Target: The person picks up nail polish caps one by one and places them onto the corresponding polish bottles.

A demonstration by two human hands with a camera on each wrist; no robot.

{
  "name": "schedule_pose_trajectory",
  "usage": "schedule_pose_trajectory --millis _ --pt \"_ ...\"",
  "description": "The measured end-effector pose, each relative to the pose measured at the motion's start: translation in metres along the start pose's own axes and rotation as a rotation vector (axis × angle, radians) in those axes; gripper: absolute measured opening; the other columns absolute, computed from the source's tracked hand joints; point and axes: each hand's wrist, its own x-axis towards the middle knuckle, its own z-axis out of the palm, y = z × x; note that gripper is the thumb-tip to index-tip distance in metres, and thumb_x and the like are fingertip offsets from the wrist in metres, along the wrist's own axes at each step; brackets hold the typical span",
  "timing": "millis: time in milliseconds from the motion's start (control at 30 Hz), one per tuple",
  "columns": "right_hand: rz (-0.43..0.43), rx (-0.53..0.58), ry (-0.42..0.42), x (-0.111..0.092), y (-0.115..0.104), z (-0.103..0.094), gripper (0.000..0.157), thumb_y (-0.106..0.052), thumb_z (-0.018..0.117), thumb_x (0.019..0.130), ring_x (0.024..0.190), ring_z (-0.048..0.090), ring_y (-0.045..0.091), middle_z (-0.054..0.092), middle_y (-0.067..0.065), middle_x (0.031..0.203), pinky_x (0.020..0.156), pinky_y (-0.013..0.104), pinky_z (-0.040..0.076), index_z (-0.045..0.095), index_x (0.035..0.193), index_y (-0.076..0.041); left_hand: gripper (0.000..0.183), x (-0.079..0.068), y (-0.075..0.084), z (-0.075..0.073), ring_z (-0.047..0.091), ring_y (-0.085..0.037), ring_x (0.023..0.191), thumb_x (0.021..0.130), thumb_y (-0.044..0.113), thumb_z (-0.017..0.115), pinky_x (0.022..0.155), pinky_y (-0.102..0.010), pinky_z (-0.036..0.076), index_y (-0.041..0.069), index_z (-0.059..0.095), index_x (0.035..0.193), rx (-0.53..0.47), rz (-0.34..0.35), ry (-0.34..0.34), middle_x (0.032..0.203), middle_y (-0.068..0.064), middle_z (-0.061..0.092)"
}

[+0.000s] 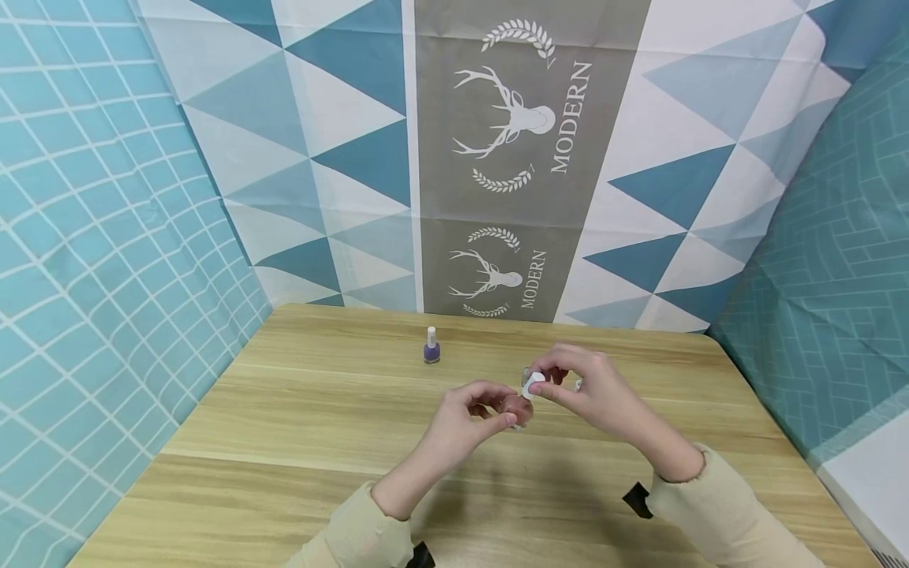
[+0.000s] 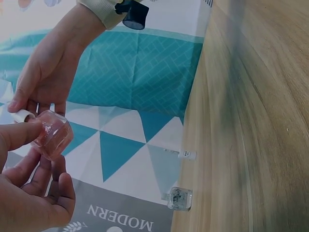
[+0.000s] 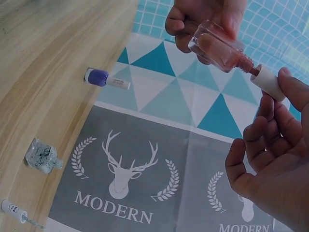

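My left hand [image 1: 461, 418] pinches a clear glass nail polish bottle [image 3: 215, 48] of pinkish polish between thumb and fingers, tilted above the table. In my right hand [image 1: 592, 386], thumb and fingertips grip its white cap [image 3: 268, 82]. The cap is off the threaded neck, and the dark brush stem [image 3: 253, 71] bridges the short gap between them. The brush tip is hidden in the bottle. Both hands are close together over the right-middle of the table.
A purple nail polish bottle [image 1: 432, 352] with a white cap stands towards the back of the wooden table [image 1: 319, 410]. An uncapped clear bottle with dark flecks [image 3: 42, 157] stands behind the hands, and its white brush cap [image 3: 13, 211] lies nearby. Patterned cloths [image 1: 355, 158] hang around the table.
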Motion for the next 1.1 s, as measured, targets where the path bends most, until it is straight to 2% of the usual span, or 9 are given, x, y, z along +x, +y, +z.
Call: schedule_pose_trajectory --millis 233,400,600,867,1100 --pt "0.024 0.025 -0.006 -0.001 0.002 -0.001 0.016 -0.008 0.07 0.073 0.069 0.048 0.006 0.058 -0.008 0.078 0.062 0.02 0.043 0.064 0.086 -0.015 0.026 0.001 0.002 0.002 0.058 -0.017 0.084 0.077 0.013 0.068 0.072 -0.028 0.048 0.006 0.063 0.102 0.009 0.008 0.005 0.095 -0.004 0.066" --pt "0.031 0.025 -0.01 -0.001 0.002 0.0 0.014 -0.008 0.07 0.073 0.069 0.048 0.006 0.057 -0.008 0.077 0.062 0.02 0.043 0.064 0.085 -0.013 0.026 0.002 0.002 0.004 0.058 -0.017 0.082 0.078 0.012 0.068 0.07 -0.026 0.048 0.006 0.063 0.102 0.005 0.014 0.016 0.095 -0.005 0.066" --pt "0.059 0.03 -0.036 -0.003 0.019 0.007 0.012 -0.012 0.069 0.075 0.07 0.049 0.006 0.057 -0.009 0.078 0.063 0.022 0.043 0.064 0.086 -0.015 0.027 0.002 0.002 0.006 0.057 -0.016 0.08 0.078 0.012 0.067 0.069 -0.025 0.048 0.006 0.062 0.104 -0.02 -0.019 0.024 0.094 -0.005 0.065" --pt "0.084 0.024 -0.04 -0.006 0.039 0.013 0.011 -0.031 0.067 0.077 0.071 0.05 0.006 0.055 -0.014 0.077 0.063 0.021 0.044 0.061 0.086 -0.028 0.026 0.01 -0.025 0.01 0.056 -0.01 0.079 0.076 0.023 0.07 0.068 -0.024 0.047 0.017 0.064 0.101 -0.016 0.0 0.046 0.09 0.003 0.065" --pt "0.097 0.021 -0.025 -0.005 0.041 0.014 0.011 -0.037 0.066 0.076 0.069 0.05 0.006 0.055 -0.015 0.075 0.062 0.022 0.044 0.06 0.081 -0.03 0.027 0.012 -0.03 0.013 0.057 -0.008 0.08 0.075 0.027 0.07 0.068 -0.024 0.048 0.02 0.064 0.101 -0.021 0.012 0.048 0.09 0.006 0.065"
